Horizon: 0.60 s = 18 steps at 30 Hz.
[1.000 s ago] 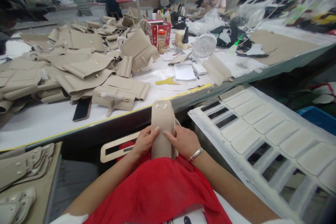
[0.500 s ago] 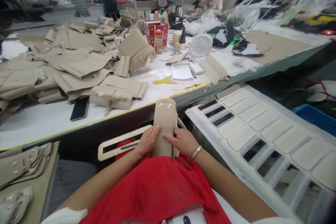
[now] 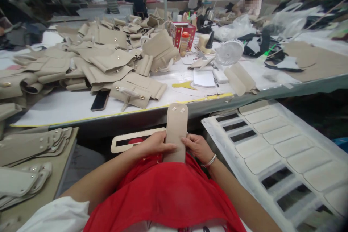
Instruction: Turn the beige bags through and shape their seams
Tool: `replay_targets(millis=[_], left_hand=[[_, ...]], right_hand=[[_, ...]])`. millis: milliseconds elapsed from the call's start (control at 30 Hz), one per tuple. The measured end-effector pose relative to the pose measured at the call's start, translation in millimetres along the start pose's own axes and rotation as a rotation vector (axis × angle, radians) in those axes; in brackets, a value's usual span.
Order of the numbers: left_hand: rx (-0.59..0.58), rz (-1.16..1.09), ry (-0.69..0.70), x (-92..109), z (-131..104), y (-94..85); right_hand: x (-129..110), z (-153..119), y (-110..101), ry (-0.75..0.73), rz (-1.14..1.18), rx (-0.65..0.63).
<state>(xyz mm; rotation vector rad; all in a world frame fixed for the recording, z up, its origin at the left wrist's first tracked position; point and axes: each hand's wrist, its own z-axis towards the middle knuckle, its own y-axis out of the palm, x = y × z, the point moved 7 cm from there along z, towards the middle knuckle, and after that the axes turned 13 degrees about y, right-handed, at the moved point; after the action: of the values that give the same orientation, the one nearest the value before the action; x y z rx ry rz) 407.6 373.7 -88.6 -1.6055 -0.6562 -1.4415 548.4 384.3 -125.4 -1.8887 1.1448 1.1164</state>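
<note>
Upright in front of my lap stands a beige leather panel (image 3: 176, 125) with a rounded top and two small white marks near its upper edge. My left hand (image 3: 159, 143) grips its left side, thumb lying across the front. From the right, my right hand (image 3: 198, 147) pinches the other edge with the thumb on the face. The panel's lower end is hidden behind the red apron (image 3: 168, 192). A cream frame-like strip with a long slot (image 3: 119, 144) lies just beyond my left forearm, partly covered by it.
Beige bag pieces (image 3: 108, 56) are heaped on the white table, with a phone (image 3: 99, 100) near its edge. On the right, a board (image 3: 214, 130) bears rows of cream panels. Stacked leather pieces (image 3: 27, 145) lie at left. A small fan (image 3: 230, 51) stands farther back.
The view has swung left, shifting the scene rightward. My left thumb has moved across the panel's front. The layer and strap behind the panel's right side no longer show.
</note>
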Motion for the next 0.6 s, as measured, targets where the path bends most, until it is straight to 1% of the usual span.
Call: replay_targets(millis=[67,167,267,333,400,500,600], left_hand=[[0.017,-0.090,-0.014,-3,1,3.9],[0.059,-0.164,-0.030,-9,6,6.6],[0.070,-0.301,-0.039,-11,9,8.5],[0.044,-0.401,-0.040,-9,8,10.6],[0.024,-0.447,-0.042,-6,7,11.6],[0.034,-0.430,-0.063,-6,7,10.8],[0.054,-0.381,-0.068,-8,9,9.8]], right_hand=[[-9,2,-2,-0.055,-0.134,0.043],[-22,5,-5,-0.120,-0.387,0.111],[-33,4,-15,-0.095,-0.637,0.232],[-39,1,-19,-0.063,-0.735,0.282],[-44,-2,-17,-0.069,-0.743,0.252],[-48,-4,-9,-0.093,-0.690,0.178],[-47,-2,-2,-0.097,-0.643,0.168]])
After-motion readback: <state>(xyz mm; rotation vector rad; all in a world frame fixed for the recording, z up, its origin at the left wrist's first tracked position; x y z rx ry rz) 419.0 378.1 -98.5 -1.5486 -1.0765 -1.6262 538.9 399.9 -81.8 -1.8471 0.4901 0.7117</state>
